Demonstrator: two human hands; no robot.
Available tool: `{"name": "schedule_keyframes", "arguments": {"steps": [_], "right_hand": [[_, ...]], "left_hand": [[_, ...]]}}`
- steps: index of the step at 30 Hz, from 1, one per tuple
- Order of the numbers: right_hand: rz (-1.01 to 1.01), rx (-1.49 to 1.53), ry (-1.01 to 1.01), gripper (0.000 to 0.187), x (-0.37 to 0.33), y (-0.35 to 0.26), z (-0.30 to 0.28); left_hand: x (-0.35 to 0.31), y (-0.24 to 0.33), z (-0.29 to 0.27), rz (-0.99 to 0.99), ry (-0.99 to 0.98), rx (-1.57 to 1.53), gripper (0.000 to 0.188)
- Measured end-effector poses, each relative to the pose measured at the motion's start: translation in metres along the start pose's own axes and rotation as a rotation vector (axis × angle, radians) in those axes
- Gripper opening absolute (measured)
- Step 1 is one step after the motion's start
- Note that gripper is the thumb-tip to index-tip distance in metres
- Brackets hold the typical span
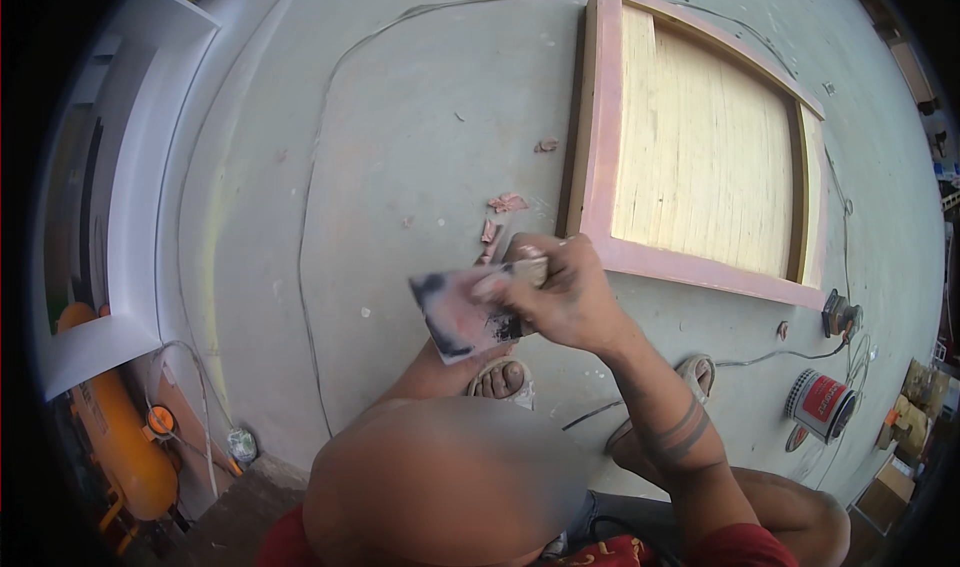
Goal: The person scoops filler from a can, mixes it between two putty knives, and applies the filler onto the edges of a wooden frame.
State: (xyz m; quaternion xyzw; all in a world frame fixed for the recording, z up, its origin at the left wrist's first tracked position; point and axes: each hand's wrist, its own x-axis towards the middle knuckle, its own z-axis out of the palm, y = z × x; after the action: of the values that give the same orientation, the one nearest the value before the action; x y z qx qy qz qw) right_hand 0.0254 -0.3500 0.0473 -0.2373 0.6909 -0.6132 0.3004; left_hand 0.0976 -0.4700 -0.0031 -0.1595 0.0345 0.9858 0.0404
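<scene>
My left hand [484, 358] is mostly hidden beneath a flat, pale putty board [450, 312] smeared with pink filler and black stains, and holds it from below. Over the board, my right hand [575, 292] is closed around a small scraper [531, 272] with a pale handle; motion blurs its blade end. Just beyond my hands lies a large wooden panel [710, 147] with a raised frame, its edges coated in pink filler. Scraps of pink filler [508, 203] lie on the floor left of the panel.
To the right are a sander [842, 317] with a cable and a tub [822, 405] with a red label. An orange air compressor [120, 437] stands at lower left beside a white cabinet [180, 167]. A thin cable [306, 217] loops across the grey floor. My sandalled feet [503, 380] are close below.
</scene>
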Motion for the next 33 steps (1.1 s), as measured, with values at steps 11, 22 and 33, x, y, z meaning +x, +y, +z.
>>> {"name": "schedule_keyframes", "arguments": {"steps": [11, 22, 33], "right_hand": [[-0.083, 0.770, 0.594, 0.054, 0.001, 0.045, -0.036], [-0.467, -0.002, 0.243, 0.060, -0.004, 0.045, -0.013], [-0.023, -0.082, 0.019, 0.046, -0.012, 0.015, -0.029]], "left_hand": [[-0.008, 0.021, 0.025, 0.378, 0.426, 0.377, 0.025], [-0.003, 0.009, 0.019, 0.624, 0.500, 0.635, 0.016], [0.000, 0.056, 0.025, 0.935, 0.529, 0.709, 0.026]]}}
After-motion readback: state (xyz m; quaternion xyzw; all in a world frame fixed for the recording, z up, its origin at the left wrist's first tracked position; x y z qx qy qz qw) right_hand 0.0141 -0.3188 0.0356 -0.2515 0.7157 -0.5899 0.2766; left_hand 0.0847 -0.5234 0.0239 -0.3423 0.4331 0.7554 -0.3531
